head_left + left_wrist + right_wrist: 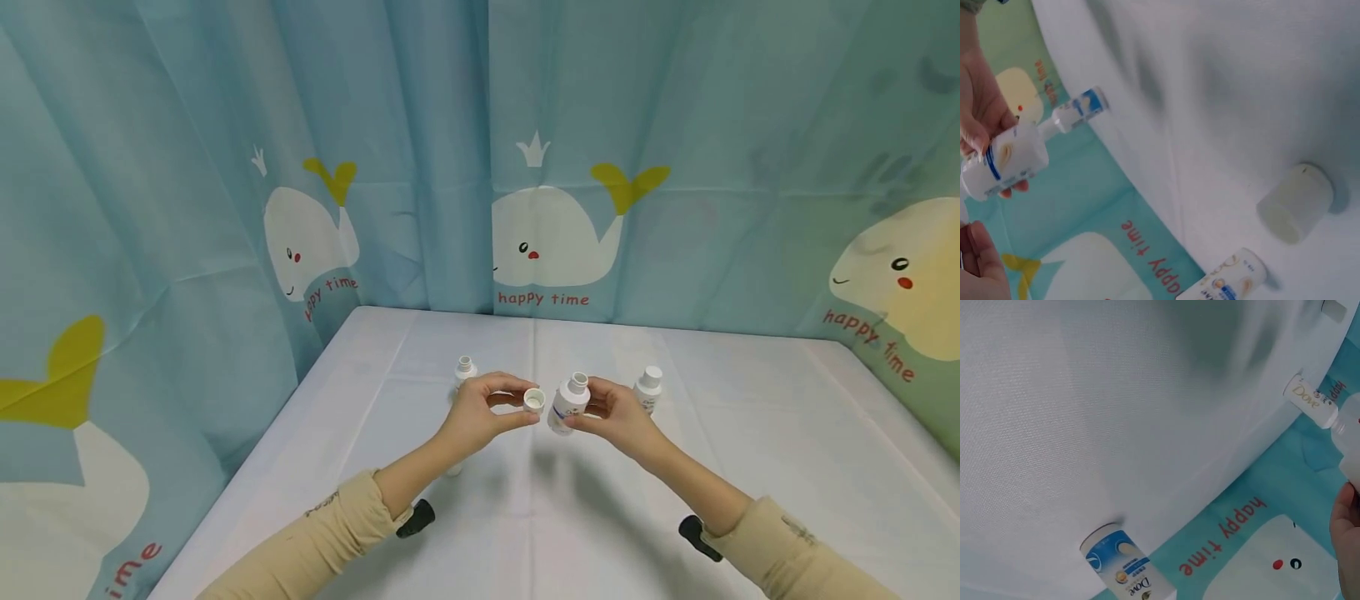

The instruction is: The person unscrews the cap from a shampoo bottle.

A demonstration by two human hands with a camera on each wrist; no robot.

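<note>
My left hand [480,415] pinches a small white cap [534,401] between thumb and fingers, its hollow side showing in the head view. My right hand [626,417] grips a white bottle [570,404] with a blue stripe; its neck is uncapped and it leans a little. Cap and bottle are side by side above the table, a small gap apart. Behind my left hand stands another uncapped white bottle [465,368], mostly hidden. A capped white bottle [648,388] stands just beyond my right hand, and its blue Dove label [1129,562] shows in the right wrist view.
A whitish cup-shaped piece [1297,203] stands on the table, largely hidden under my left wrist in the head view. The white-covered table [787,433] ends at a blue curtain [420,150] with whale prints, which hangs along its back and sides.
</note>
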